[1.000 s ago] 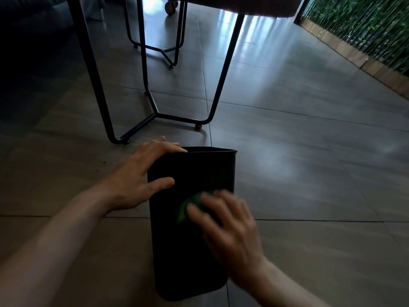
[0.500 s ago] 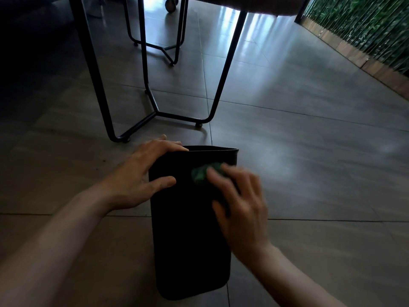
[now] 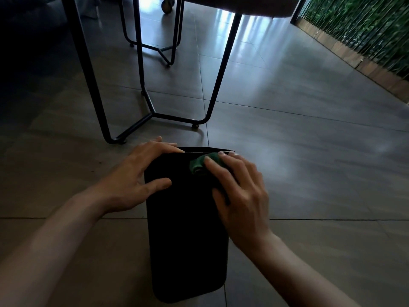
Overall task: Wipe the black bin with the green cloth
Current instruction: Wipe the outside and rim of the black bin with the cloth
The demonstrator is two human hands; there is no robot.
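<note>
Tiled floor [image 3: 298, 140] all round, dim light, glare patches under the table [image 3: 232, 5] ahead; its black wire legs [image 3: 219, 85] stand just beyond the bin. Black bin [image 3: 188, 229] lies on its side on the floor, lengthwise away from me, open mouth at the far end, same spot as a second ago. My left hand [image 3: 137, 176] has not shifted: palm on the bin's left edge, fingers spread flat over the upper wall near the mouth, thumb pointing across the top, an open steadying hold with nothing in it. My right hand [image 3: 239, 191] is what changed. A second ago it was mid-wall, blurred; half a second ago it was nearer the mouth; now it sits right at the rim, fingertips reaching the far edge on the right side. Its grip is a loose, flattened press on the green cloth [image 3: 200, 166], fingers draped over it, not a fist. Cloth is bunched into a small wad against the bin's top wall, poking out left of my forefinger, just short of the rim.
</note>
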